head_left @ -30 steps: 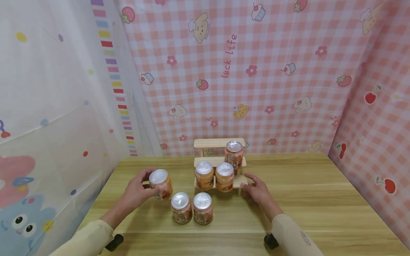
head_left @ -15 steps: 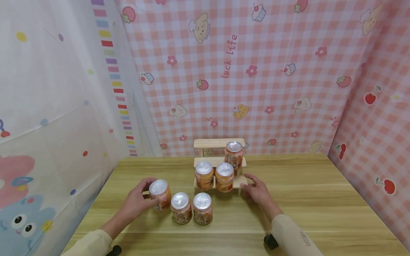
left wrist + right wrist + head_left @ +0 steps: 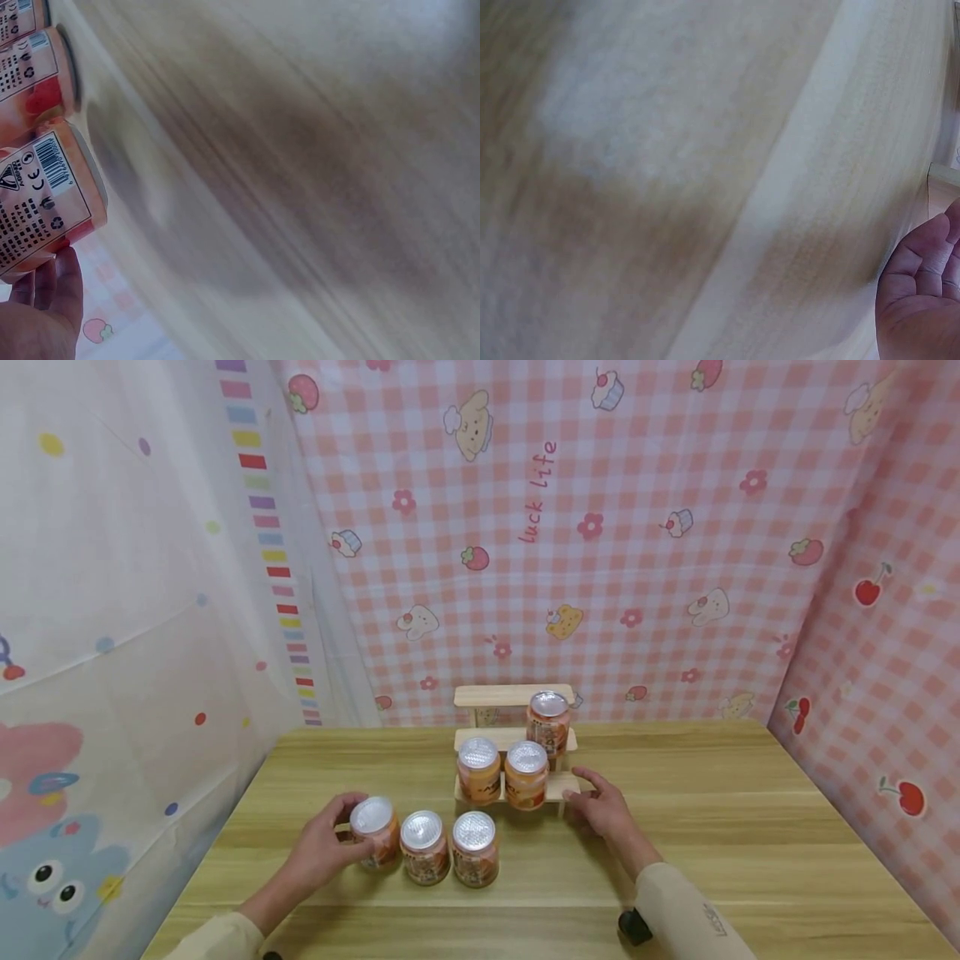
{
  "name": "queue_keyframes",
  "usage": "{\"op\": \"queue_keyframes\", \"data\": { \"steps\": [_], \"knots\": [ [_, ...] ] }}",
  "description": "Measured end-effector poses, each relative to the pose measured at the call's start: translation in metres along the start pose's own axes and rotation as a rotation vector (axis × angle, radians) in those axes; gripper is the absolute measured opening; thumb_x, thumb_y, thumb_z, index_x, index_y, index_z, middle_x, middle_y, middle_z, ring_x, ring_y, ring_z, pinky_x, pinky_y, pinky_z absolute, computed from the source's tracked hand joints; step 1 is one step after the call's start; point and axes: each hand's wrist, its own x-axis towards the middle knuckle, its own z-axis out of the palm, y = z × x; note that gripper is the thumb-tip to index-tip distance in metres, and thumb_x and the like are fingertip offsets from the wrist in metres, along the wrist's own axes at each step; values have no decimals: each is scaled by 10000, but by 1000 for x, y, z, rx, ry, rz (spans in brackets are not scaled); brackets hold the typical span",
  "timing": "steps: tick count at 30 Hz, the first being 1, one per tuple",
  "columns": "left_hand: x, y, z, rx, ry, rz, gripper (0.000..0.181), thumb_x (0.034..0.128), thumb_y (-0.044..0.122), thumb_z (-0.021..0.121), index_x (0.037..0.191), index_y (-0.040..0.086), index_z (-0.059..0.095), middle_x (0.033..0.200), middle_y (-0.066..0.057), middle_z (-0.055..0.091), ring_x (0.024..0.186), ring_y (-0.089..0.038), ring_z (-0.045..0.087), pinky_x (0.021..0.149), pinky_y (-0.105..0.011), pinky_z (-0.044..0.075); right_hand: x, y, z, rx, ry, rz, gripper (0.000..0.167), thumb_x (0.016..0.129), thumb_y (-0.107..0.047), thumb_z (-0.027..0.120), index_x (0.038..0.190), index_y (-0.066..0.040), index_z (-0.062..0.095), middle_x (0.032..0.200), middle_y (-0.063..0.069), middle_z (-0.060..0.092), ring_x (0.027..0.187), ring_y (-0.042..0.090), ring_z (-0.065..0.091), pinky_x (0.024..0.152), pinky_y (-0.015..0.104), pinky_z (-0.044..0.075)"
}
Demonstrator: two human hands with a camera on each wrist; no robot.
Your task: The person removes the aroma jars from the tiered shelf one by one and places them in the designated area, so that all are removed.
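My left hand (image 3: 324, 842) holds a canned-fruit jar (image 3: 377, 842) with a silvery lid and orange-pink label, fingers behind it and thumb in front. In the left wrist view the label of the gripped jar (image 3: 49, 199) shows a barcode, with fingertips on its side. Right beside it, a middle jar (image 3: 425, 852) and a right-hand jar (image 3: 476, 853) stand upright in a row on the table. My right hand (image 3: 606, 810) grips the right end of the lowest board of a small wooden stepped rack (image 3: 562, 787); its thumb and forefinger are at the board's end.
Two jars stand on the rack's lowest step, a left one (image 3: 479, 772) and a right one (image 3: 527, 777). Another jar (image 3: 548, 724) is on the middle step at the right. The top board (image 3: 513, 695) is bare. Checked cloth (image 3: 645, 568) hangs behind the table (image 3: 690, 827).
My left hand has brought its jar nearer the front edge, from behind the row to beside the middle jar. The right hand has stayed at the rack.
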Motion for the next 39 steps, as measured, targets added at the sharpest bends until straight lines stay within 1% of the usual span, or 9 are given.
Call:
{"op": "queue_keyframes", "data": {
  "steps": [6, 10, 16, 20, 24, 27, 31, 36, 39],
  "knots": [
    [-4, -3, 2, 21, 1, -19, 683, 739, 58, 868, 1311, -35, 506, 1220, -170, 591, 1147, -322, 553, 931, -403, 519, -3, -1, 0, 28, -13, -32, 544, 923, -184, 700, 1417, -79, 497, 857, 76, 661, 679, 152, 609, 514, 290, 470],
    [-4, -7, 3, 5, 1, -19, 679, 731, 40, 867, 1303, -36, 510, 1205, -171, 593, 1134, -327, 555, 919, -367, 523, -2, -1, 0, 28, -8, -19, 536, 928, -179, 694, 1421, -88, 501, 874, 74, 660, 680, 148, 617, 519, 291, 470],
    [-6, -10, 6, -6, -10, -12, 680, 716, 36, 876, 1290, -21, 517, 1176, -152, 603, 1086, -279, 573, 887, -282, 519, 0, 1, 0, 10, -2, 11, 520, 953, -156, 670, 1437, -99, 490, 890, 68, 651, 695, 155, 612, 528, 312, 481],
    [-7, -11, 6, 2, -18, -4, 684, 717, 46, 879, 1291, -14, 514, 1178, -147, 602, 1084, -272, 573, 886, -280, 517, 0, 1, 1, 4, -2, 16, 523, 956, -164, 668, 1444, -113, 486, 898, 69, 649, 702, 155, 610, 540, 320, 488],
    [-7, -10, 5, 31, -36, 9, 687, 729, 53, 872, 1305, -9, 502, 1185, -144, 596, 1095, -278, 567, 876, -289, 522, 1, 2, 0, -3, -9, 13, 530, 958, -178, 666, 1448, -109, 477, 915, 78, 653, 716, 158, 611, 549, 324, 490],
    [-6, -9, 4, 57, -55, 19, 718, 754, 90, 867, 1346, -22, 477, 1205, -150, 586, 1100, -283, 565, 862, -302, 527, 2, 2, 1, -8, -10, 8, 528, 956, -181, 667, 1444, -103, 480, 913, 78, 655, 719, 159, 609, 545, 328, 490],
    [-5, -7, 1, 72, -70, 16, 744, 811, 171, 838, 1408, -24, 439, 1255, -156, 568, 1137, -286, 548, 897, -347, 514, 1, 2, 1, -9, -3, 5, 521, 955, -170, 666, 1440, -106, 488, 889, 68, 658, 710, 159, 607, 532, 326, 488],
    [0, 0, 0, 90, -54, 21, 661, 908, 261, 746, 1429, -1, 436, 1318, -188, 547, 1217, -313, 514, 966, -442, 477, 0, 1, 2, -7, -1, 1, 526, 951, -163, 668, 1441, -99, 486, 872, 68, 663, 700, 159, 611, 530, 324, 488],
    [5, 5, -1, 94, -39, 37, 634, 932, 286, 715, 1433, 15, 438, 1351, -208, 535, 1257, -329, 491, 993, -487, 451, 0, 1, 1, -13, 1, 0, 528, 949, -170, 671, 1439, -97, 487, 885, 76, 665, 708, 162, 611, 539, 328, 493]
  ]
}}
